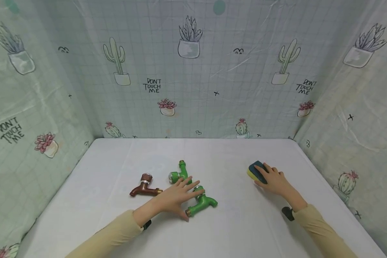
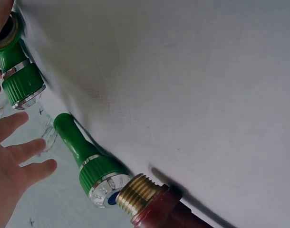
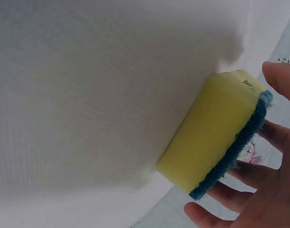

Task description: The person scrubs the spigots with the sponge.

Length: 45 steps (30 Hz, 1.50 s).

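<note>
My left hand (image 1: pixel 177 197) is spread wide above the taps, its fingers straight. The thumb is near the brass end of the front green tap (image 1: pixel 202 206), and the little-finger side is toward the back green tap (image 1: pixel 183 172), partly hidden by the fingers. A brown tap (image 1: pixel 144 188) lies left of the hand; its brass thread (image 2: pixel 138 192) shows large in the left wrist view. Over at the right, my right hand (image 1: pixel 272 181) rests on a sponge (image 1: pixel 256 172). The sponge's yellow foam (image 3: pixel 211 128) faces the table, with the dark blue scouring side under the fingers; the thumb looks apart.
All three taps and the sponge lie on a white table (image 1: pixel 229 229). Cloth with printed cacti (image 1: pixel 193 86) hangs behind the table and along both sides. A dark object (image 1: pixel 287 213) sits under the right wrist.
</note>
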Available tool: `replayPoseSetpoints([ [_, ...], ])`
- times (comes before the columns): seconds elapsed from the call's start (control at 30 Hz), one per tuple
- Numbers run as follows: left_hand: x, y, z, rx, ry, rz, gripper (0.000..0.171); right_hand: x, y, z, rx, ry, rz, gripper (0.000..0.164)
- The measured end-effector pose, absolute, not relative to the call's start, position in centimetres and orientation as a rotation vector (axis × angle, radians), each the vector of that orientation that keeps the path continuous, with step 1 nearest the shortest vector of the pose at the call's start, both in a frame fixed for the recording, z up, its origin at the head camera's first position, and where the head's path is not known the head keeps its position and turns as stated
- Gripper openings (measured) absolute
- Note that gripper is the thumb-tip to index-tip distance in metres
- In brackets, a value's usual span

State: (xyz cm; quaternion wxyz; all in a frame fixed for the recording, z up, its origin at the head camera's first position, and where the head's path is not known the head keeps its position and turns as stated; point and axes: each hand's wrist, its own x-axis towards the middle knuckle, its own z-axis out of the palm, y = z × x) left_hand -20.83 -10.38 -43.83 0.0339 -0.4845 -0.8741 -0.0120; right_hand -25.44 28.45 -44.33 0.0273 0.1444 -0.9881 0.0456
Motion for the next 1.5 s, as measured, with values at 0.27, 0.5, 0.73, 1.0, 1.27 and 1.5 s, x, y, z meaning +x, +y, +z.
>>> replayPoseSetpoints([
  [0.27,-21.7,-9.7,-43.9,-1.463,-2.788,-0.064,0.112,-25.8,28.6,-44.2,0.411,-3.083,0.142,0.057],
  [0.5,-21.9,-9.4,-44.0,-1.459,-2.838,-0.061,0.115,-25.6,28.9,-44.4,0.423,-3.07,0.161,0.057],
  [0.73,-21.5,-9.3,-43.9,-1.415,-2.778,0.033,0.111,-25.4,29.1,-44.9,0.402,-3.067,0.187,0.058],
  [1.0,-20.8,-9.3,-43.7,-1.357,-2.709,-0.011,0.113,-24.6,29.1,-45.0,0.413,-3.038,0.211,0.056],
  [1.27,-20.6,-9.4,-43.8,-1.266,-2.702,0.071,0.12,-23.4,28.6,-44.4,0.446,-2.998,0.239,0.056],
  [1.5,-20.4,-9.9,-44.1,-1.232,-2.667,0.041,0.119,-22.2,27.8,-43.9,0.485,-2.943,0.232,0.057],
])
